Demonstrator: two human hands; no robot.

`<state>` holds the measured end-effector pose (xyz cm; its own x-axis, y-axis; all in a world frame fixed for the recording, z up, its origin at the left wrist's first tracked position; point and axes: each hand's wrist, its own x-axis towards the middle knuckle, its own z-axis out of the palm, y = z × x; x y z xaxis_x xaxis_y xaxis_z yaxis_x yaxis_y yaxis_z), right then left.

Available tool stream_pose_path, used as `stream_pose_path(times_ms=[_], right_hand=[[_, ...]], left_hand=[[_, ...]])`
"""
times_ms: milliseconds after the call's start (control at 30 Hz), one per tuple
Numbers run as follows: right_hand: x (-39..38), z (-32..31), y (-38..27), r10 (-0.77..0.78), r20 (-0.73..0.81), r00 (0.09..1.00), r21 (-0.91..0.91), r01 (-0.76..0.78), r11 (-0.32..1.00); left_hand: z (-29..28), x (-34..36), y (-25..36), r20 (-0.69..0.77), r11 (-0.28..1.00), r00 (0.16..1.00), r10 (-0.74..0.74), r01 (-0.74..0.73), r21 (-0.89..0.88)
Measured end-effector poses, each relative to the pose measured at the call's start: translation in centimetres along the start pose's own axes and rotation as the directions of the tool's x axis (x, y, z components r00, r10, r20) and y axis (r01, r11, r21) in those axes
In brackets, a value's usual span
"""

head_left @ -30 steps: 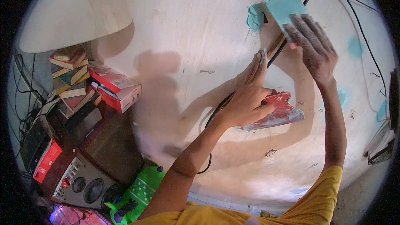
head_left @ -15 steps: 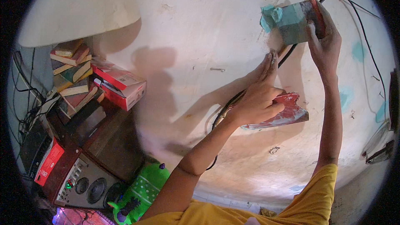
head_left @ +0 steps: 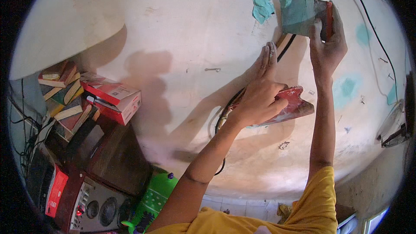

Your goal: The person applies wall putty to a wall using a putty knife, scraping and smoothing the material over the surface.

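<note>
My right hand (head_left: 328, 51), raised at the upper right, grips a flat putty blade (head_left: 299, 16) by its reddish edge. Teal putty coats much of the blade, with a thicker dab at its upper left corner. Just left of the blade, a thick lump of teal putty (head_left: 262, 8) sticks to the pale wall (head_left: 190, 30). Lower down, my left hand (head_left: 260, 97) has its thumb and some fingers closed on a red, putty-smeared plate (head_left: 297, 106) with a notched edge. Two of its fingers stretch upward beside the black cable (head_left: 286, 50); whether they touch the wall I cannot tell.
The black cable runs behind my left forearm. Fainter teal patches (head_left: 346, 89) mark the wall at right. On the left stand stacked books (head_left: 65, 89), a red and white box (head_left: 115, 97), a speaker (head_left: 102, 210) and a green patterned item (head_left: 158, 195). A small hook (head_left: 212, 69) juts from the wall.
The putty lump that hung at the blade's left edge now sits on the wall, apart from the blade. My right hand and blade show slightly farther right of it. The whole view has shifted.
</note>
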<state>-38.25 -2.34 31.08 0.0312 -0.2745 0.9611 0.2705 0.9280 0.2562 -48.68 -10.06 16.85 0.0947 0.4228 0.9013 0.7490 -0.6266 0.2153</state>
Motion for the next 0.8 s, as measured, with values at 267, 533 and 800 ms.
stream_pose_path(times_ms=[267,533,800], right_hand=[[-2.3,1.5,-1.1,0.064,0.012,0.998,0.0,-0.064,0.998],[-2.7,0.9,-1.4,0.133,-0.078,0.988,0.038,-0.13,0.991],[-2.4,1.2,-1.4,0.139,-0.024,0.99,0.026,-0.139,0.99]], left_hand=[[0.6,0.1,-0.5,0.09,0.993,0.995,-0.053,0.063,-0.101],[0.3,0.2,-0.2,-0.001,0.998,1.0,0.014,-0.014,-0.053],[0.4,0.5,-0.2,-0.053,0.997,0.997,0.048,-0.051,-0.064]])
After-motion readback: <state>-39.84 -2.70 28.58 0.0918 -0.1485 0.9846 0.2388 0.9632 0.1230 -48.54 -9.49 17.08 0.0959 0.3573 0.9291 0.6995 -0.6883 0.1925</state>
